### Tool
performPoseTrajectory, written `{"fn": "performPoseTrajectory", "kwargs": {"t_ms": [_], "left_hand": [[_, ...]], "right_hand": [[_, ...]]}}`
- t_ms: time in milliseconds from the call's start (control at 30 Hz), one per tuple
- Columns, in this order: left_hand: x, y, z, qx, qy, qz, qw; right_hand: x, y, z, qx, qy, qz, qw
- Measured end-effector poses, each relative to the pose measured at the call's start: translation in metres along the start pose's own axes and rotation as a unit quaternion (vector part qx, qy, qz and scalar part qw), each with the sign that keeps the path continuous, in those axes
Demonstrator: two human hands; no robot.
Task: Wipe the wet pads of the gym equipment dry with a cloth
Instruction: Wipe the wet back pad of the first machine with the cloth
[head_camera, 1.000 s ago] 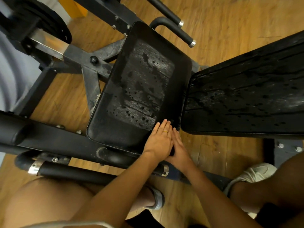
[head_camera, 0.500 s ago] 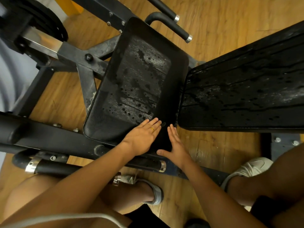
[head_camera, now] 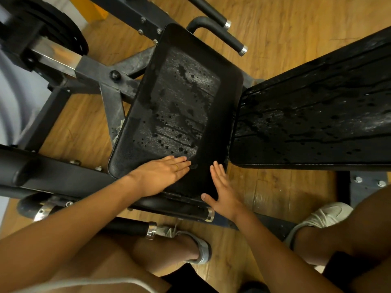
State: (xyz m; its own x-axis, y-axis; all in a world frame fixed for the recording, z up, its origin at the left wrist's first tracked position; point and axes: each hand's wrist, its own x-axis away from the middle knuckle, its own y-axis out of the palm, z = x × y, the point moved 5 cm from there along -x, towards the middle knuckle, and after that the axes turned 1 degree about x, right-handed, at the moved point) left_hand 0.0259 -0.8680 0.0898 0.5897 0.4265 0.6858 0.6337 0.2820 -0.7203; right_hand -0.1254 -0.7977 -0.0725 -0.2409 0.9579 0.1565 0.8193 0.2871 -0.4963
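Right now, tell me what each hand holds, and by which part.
Nothing is held. The left hand lies flat, fingers straight, on the near end of the seat pad; the right hand is open, fingers spread, at its near right corner.

No legible text, brand, number or sign: seat pad (head_camera: 175,115), back pad (head_camera: 317,115), metal frame (head_camera: 93,70), shoes (head_camera: 323,214).

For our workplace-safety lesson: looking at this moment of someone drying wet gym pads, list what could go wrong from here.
1. No cloth is in view; the left hand lies flat and bare on the seat pad, so water may just smear.
2. The back pad is beaded with drops that could run onto the wooden floor, a likely slip hazard.
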Motion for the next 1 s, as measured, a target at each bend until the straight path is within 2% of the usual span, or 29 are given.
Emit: {"fn": "performPoseTrajectory", "kwargs": {"t_ms": [100,300,467,568,701,735,835,1002], "left_hand": [[0.017,0.001,-0.017,-0.006,0.032,-0.012,0.999],[-0.008,0.004,-0.003,-0.012,0.063,0.039,0.997],[-0.014,0.003,-0.002,-0.012,0.076,0.040,0.996],[0.007,0.005,-0.020,-0.016,0.071,0.025,0.997],[0.054,0.005,-0.059,0.000,0.023,0.022,1.000],[0.068,0.005,-0.068,0.011,0.013,0.033,0.999],[0.102,0.002,-0.090,0.036,0.000,0.134,0.990],[0.106,0.000,-0.084,0.085,-0.087,0.226,0.966]], "right_hand": [[-0.002,0.002,-0.002,0.002,-0.011,-0.004,1.000],[-0.004,0.006,-0.003,-0.007,0.002,0.005,1.000],[-0.003,0.003,-0.004,-0.012,0.006,-0.009,1.000],[-0.004,0.002,-0.004,-0.015,0.011,-0.008,1.000],[-0.002,0.002,-0.005,-0.031,0.010,-0.003,0.999],[-0.001,0.001,-0.006,-0.035,0.008,0.000,0.999],[-0.001,0.001,-0.006,-0.039,0.005,0.005,0.999],[-0.004,0.001,-0.012,-0.031,0.002,0.038,0.999]]}}
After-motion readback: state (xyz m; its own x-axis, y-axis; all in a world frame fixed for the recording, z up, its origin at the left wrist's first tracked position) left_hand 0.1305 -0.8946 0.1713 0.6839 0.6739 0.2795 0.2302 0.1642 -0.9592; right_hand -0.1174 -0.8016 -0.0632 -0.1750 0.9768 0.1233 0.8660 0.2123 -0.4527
